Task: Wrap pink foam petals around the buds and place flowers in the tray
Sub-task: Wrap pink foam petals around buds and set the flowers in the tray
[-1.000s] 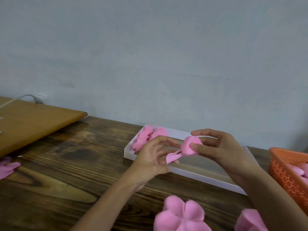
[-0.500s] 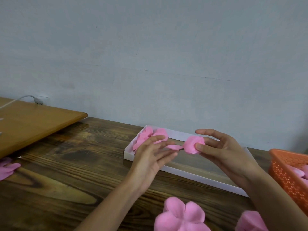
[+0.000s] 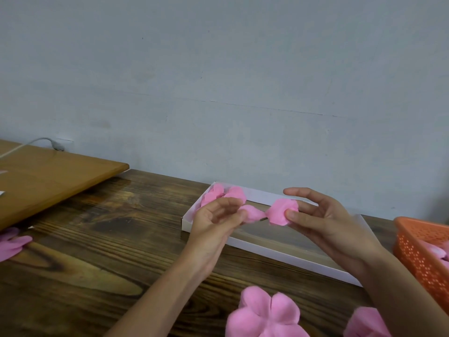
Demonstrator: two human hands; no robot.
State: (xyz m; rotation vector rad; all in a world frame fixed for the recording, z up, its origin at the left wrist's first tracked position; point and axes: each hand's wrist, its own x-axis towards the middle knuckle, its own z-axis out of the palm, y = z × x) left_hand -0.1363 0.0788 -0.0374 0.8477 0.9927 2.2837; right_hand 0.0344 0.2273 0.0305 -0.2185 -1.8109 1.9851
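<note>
Over the white tray I hold a partly wrapped pink foam flower. My right hand pinches the rounded bud part between thumb and fingers. A loose pink petal sticks out to the left on a thin stem, and my left hand pinches its end with the fingertips. Finished pink flowers lie in the tray's far left corner. A flat pink petal sheet lies on the table at the bottom edge, with another pink piece to its right.
An orange perforated basket with pink pieces stands at the right edge. A light wooden board with a white cable lies at the back left. More pink foam rests at the left edge. The wall runs close behind the tray.
The flower rose and moved slightly right over the tray. My left hand shifted from curling under the petal to pulling it out sideways, away from the bud.
</note>
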